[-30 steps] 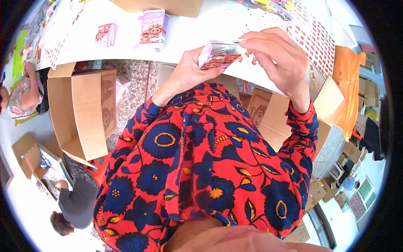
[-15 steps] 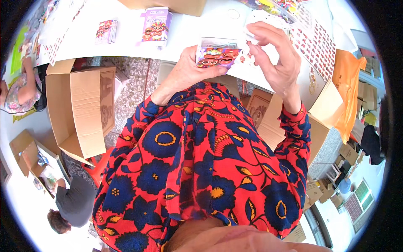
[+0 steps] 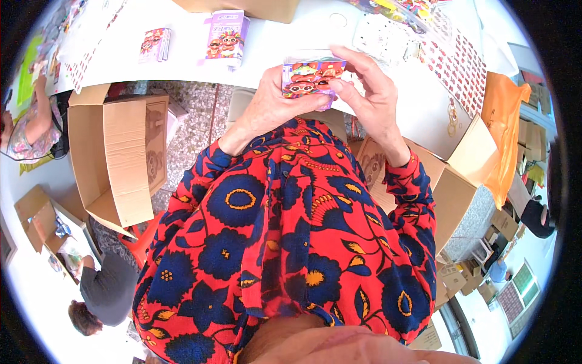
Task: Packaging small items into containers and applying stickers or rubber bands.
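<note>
A small purple printed box [image 3: 308, 80] with cartoon figures on its front is held over the near edge of the white table [image 3: 267, 42]. My left hand [image 3: 267, 100] is closed round its left side, with the thumb along the lower front. At the box's right side, my right hand [image 3: 370, 91] grips with bent fingers, its index finger at the top edge and its thumb at the front. The inside of the box is hidden from here.
A purple box [image 3: 225, 39] and a small stack of printed packs [image 3: 154, 45] stand on the table. Sticker sheets [image 3: 454, 70] lie at right, beside an orange bag [image 3: 506, 133]. Open cartons [image 3: 124, 161] flank me; other people [image 3: 109, 291] are nearby.
My right hand has come left from beside the box and taken hold of its right side. The box has tipped, so its front shows more and its opening less.
</note>
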`<action>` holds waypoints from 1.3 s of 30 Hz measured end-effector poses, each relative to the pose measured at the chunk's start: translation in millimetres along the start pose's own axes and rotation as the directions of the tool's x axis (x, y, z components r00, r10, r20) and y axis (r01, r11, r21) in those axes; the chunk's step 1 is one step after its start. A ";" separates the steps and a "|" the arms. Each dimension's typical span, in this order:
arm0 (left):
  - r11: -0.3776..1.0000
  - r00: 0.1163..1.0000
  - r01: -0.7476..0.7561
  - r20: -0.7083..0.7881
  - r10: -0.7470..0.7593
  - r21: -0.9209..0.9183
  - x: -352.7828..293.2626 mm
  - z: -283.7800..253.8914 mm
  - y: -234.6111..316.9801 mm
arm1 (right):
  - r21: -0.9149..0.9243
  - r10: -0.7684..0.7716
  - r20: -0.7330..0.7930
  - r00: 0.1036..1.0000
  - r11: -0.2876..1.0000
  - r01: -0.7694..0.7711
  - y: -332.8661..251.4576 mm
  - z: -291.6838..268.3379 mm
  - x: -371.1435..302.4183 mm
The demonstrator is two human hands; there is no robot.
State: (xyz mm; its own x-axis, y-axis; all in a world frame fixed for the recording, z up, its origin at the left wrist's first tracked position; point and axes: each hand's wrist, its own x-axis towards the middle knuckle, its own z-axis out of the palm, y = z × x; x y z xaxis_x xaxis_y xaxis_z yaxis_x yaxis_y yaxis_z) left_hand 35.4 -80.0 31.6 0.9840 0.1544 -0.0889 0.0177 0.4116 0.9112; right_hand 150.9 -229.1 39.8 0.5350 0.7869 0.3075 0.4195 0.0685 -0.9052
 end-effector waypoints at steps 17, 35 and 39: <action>0.867 0.939 -0.251 -0.108 0.325 0.429 -23.1 -15.4 -13.6 | 0.170 0.250 -0.017 0.968 0.955 -0.244 1.3 2.0 -11.8; 0.913 0.985 -0.088 -0.101 0.140 0.399 -43.9 -32.5 -32.0 | 0.249 0.332 0.158 0.930 0.898 -0.363 16.4 25.3 -43.0; 0.908 0.996 -0.010 -0.079 0.047 0.420 -56.0 -39.8 -39.3 | 0.196 0.371 0.190 0.909 0.893 -0.405 15.4 30.8 -50.8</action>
State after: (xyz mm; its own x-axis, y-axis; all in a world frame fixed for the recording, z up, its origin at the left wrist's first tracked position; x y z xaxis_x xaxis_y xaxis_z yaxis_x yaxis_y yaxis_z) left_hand -27.5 -69.1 -15.2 0.9666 0.2445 -0.0773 0.0810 -0.0049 0.9967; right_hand 107.6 -249.1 1.2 0.5023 0.8574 -0.1120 0.0141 -0.1376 -0.9904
